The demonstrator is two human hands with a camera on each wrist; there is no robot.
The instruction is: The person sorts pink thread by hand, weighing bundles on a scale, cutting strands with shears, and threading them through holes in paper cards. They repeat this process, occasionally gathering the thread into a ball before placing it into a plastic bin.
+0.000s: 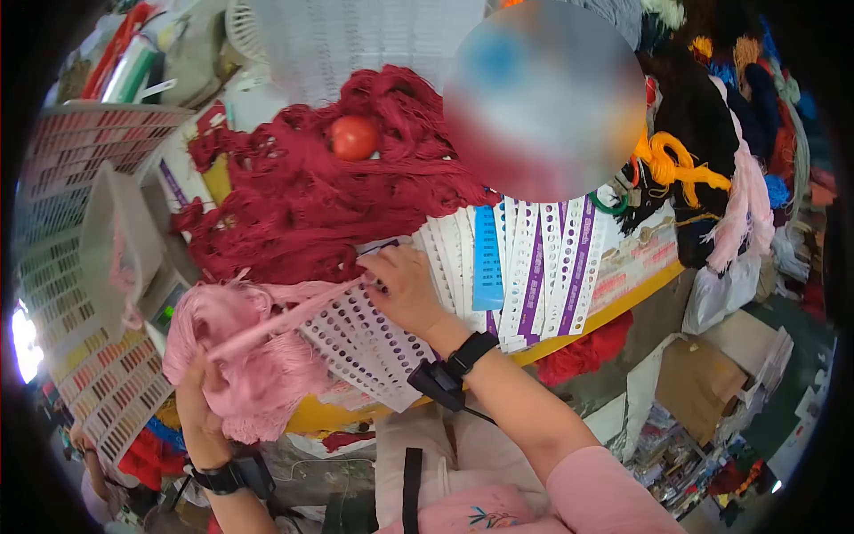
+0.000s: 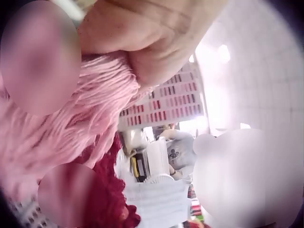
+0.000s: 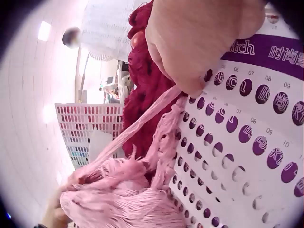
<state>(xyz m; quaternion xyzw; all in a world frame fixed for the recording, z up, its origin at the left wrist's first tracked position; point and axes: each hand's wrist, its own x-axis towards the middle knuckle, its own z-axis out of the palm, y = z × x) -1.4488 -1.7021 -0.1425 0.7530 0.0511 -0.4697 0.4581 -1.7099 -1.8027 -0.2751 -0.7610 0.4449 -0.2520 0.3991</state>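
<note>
A thick bundle of pink embroidery thread (image 1: 267,378) lies at the left of the table. My left hand (image 1: 197,400) grips it from the left side, and in the left wrist view the strands (image 2: 107,78) spill out below the curled hand. From there a pink strand (image 3: 137,123) runs taut to my right hand (image 1: 405,285), which pinches its end at the edge of a fanned stack of white punched thread cards (image 1: 369,347). Rows of round holes and a purple printed band show on the top card (image 3: 270,57). My right fingertips are partly hidden behind the hand in the right wrist view.
Dark red thread (image 1: 311,191) heaps behind, with a tomato-like red ball (image 1: 355,138) on it. More cards with purple stripes (image 1: 543,267) and a blue card (image 1: 487,258) lie at right. Plastic baskets (image 1: 76,151) stand at left; the yellow table edge (image 1: 614,307) runs in front.
</note>
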